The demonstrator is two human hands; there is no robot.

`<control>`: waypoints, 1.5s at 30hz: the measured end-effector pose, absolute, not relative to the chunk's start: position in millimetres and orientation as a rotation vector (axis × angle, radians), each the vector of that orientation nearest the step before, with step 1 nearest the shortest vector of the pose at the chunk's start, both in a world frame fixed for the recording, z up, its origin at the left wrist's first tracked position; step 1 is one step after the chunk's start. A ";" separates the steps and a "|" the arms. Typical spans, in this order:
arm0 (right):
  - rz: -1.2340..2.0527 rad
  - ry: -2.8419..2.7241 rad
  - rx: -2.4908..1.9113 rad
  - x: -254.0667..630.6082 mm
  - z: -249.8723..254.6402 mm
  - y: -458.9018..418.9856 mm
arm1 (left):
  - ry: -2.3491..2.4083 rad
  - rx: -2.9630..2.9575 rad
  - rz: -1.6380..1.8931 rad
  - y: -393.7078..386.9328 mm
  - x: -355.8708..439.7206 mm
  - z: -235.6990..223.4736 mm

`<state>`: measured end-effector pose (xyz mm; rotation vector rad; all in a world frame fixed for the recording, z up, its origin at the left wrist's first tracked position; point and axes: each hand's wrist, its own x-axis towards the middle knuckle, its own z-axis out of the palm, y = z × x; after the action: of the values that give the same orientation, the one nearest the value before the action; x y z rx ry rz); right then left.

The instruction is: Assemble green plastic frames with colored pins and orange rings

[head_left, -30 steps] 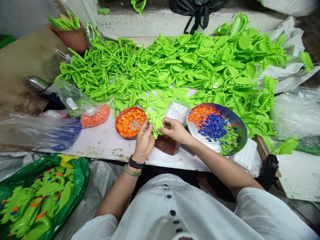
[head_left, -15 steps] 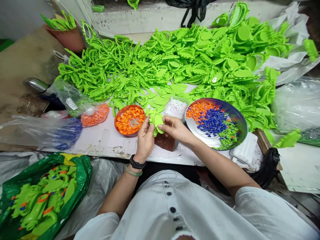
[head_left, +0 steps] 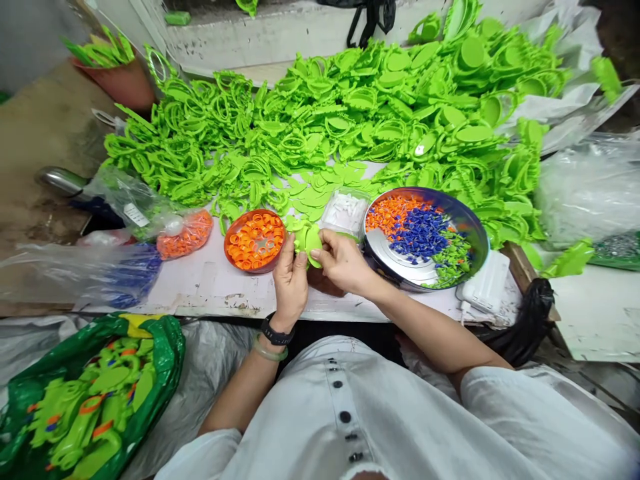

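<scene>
My left hand (head_left: 291,283) and my right hand (head_left: 345,263) meet over the front of the table. Between them is a bright green plastic piece (head_left: 308,241) with a flat oval part. My left fingers are closed on its left side, while my right thumb and fingers pinch the right side. What lies beneath the piece is mostly covered. Just left of my hands stands an orange dish (head_left: 227,250) of orange rings. A round tin (head_left: 475,230) with small orange, blue and green parts sits to the right, near my right wrist.
Behind lies a big heap of green plastic parts (head_left: 370,100). A clear box (head_left: 345,212) holds small white pieces. Bags of orange parts (head_left: 185,235) and blue parts (head_left: 133,273) lie at left. A green bag (head_left: 165,360) holds assembled pieces. A white device (head_left: 485,283) is beside the tin.
The view has shifted slightly, so the table's contents sit a little further left. Both hands still hold the green piece, with only small changes in finger position.
</scene>
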<state>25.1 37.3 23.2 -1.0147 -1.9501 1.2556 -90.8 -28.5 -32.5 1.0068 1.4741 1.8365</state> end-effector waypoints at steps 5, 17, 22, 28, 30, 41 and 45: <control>0.612 -2.040 -0.988 11.7 15.3 19.5 | 1.479 0.928 1.910 -26.1 -86.4 -24.4; 0.967 -1.897 -0.964 29.0 5.1 49.7 | 1.003 0.520 1.797 -11.9 -87.2 -14.0; 1.654 -1.666 -0.811 36.3 6.5 61.6 | 1.013 0.453 1.734 -16.0 -85.5 -14.2; 1.428 -1.858 -0.912 29.6 4.7 43.4 | 1.190 0.651 1.775 -26.7 -70.2 -25.0; 1.230 -1.972 -0.993 27.9 5.4 35.0 | 1.273 0.688 1.807 -30.5 -66.8 -27.9; 1.170 -2.524 -0.670 45.2 21.7 104.4 | 0.826 0.112 1.567 -20.4 -91.4 -8.9; 0.442 -2.818 -1.194 41.1 2.9 173.1 | 0.524 -0.046 1.437 -23.4 -98.7 -7.7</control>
<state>41.1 173.1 2.9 -1.1940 -2.8184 0.4422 -98.7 -23.4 -7.7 -0.0458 0.5235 1.4374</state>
